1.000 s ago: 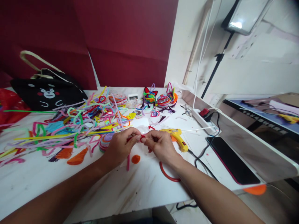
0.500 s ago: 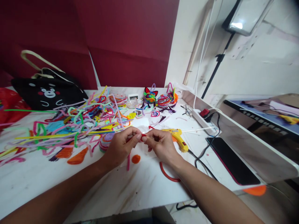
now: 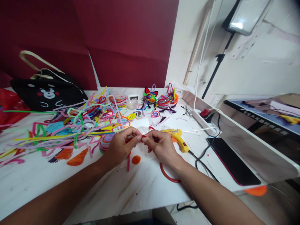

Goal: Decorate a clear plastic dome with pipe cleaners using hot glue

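Above the middle of the table, my left hand (image 3: 123,143) and my right hand (image 3: 161,144) meet fingertip to fingertip. Both pinch a small red pipe cleaner (image 3: 143,136), mostly covered by the fingers. Just below them a round orange piece (image 3: 136,160) and a short pink pipe cleaner (image 3: 128,162) lie on the table. Beside my left wrist sits a ball wound in coloured pipe cleaners (image 3: 106,143), partly hidden. A yellow glue gun (image 3: 180,140) lies right of my right hand. Under my right forearm a red ring (image 3: 167,175) is partly covered.
A heap of coloured pipe cleaners (image 3: 77,128) spreads over the left side. Finished-looking pipe-cleaner figures (image 3: 150,97) stand at the back. On the right are a power strip (image 3: 201,120), black cables and a phone (image 3: 234,162). A black bag (image 3: 47,93) stands back left.
My fingertips have shifted slightly on the red pipe cleaner, and a bit more red shows within my left hand. The things on the table stay put.
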`<control>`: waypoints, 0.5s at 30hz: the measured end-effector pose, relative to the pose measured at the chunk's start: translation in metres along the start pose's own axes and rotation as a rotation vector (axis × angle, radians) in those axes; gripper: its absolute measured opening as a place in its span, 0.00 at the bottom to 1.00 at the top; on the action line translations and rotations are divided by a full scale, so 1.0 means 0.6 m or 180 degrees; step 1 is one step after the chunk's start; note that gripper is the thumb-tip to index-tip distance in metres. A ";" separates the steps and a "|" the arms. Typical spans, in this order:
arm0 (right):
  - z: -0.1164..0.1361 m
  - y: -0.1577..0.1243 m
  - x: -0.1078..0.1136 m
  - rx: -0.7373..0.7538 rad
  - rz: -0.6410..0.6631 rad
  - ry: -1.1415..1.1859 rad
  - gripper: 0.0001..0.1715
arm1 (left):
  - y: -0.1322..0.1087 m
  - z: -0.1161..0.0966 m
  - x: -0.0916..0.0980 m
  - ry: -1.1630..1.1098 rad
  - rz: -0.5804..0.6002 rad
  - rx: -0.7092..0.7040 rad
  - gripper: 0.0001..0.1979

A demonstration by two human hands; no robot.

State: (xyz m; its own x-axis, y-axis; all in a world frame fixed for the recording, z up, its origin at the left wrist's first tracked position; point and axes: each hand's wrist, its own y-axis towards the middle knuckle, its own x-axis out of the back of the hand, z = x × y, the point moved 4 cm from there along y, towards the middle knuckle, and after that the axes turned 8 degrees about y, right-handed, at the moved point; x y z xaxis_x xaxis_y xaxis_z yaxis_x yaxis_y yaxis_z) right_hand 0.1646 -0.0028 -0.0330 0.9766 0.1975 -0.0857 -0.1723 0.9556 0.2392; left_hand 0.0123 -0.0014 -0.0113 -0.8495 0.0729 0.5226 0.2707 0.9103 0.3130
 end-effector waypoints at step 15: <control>0.009 -0.004 -0.006 0.0013 -0.0223 0.0377 0.11 | -0.010 -0.004 -0.006 -0.0226 -0.0143 0.0149 0.10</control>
State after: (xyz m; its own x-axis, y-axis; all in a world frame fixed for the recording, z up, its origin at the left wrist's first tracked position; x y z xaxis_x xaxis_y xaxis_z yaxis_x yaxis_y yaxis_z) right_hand 0.1621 -0.0073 -0.0279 0.9641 0.1549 -0.2158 -0.1033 0.9671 0.2325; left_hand 0.0146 -0.0078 -0.0130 -0.8908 0.0587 0.4507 0.2115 0.9312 0.2968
